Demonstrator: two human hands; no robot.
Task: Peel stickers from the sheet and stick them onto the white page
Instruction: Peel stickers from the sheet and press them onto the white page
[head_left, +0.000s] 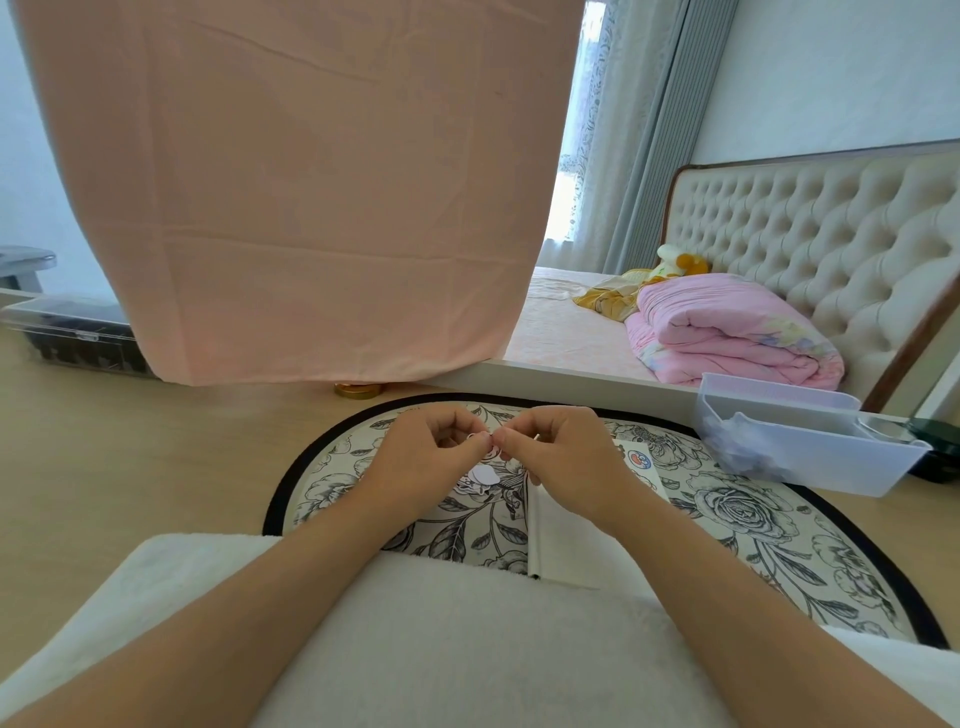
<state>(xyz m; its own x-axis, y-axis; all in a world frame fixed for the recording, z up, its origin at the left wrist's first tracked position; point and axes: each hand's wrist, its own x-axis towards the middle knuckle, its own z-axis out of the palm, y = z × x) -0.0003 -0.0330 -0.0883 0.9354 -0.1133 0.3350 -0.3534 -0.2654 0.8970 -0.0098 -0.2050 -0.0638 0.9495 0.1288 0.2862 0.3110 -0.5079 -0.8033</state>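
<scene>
Both hands meet over the far half of the floral mat (727, 519) with their fingers curled. The left hand (431, 462) and the right hand (566, 457) pinch one small sticker piece (490, 451) between thumbs and fingertips; it is too tiny to tell whether its backing is off yet. The white page (566, 540) lies flat on the mat at about five o'clock from that pinch, partly under the right wrist. A round red-and-blue sticker (638, 460) shows near its far corner at three o'clock, so at least one seems already placed. A few pale scraps (483, 475) lie on the mat at six o'clock, just beside the fingertips, and may be spent backings. I judge the task well short of done: peeling this piece is in hand, and pressing it onto the page is left. A clear bin (810, 467) stands on the worktop (130, 467) at two o'clock.
</scene>
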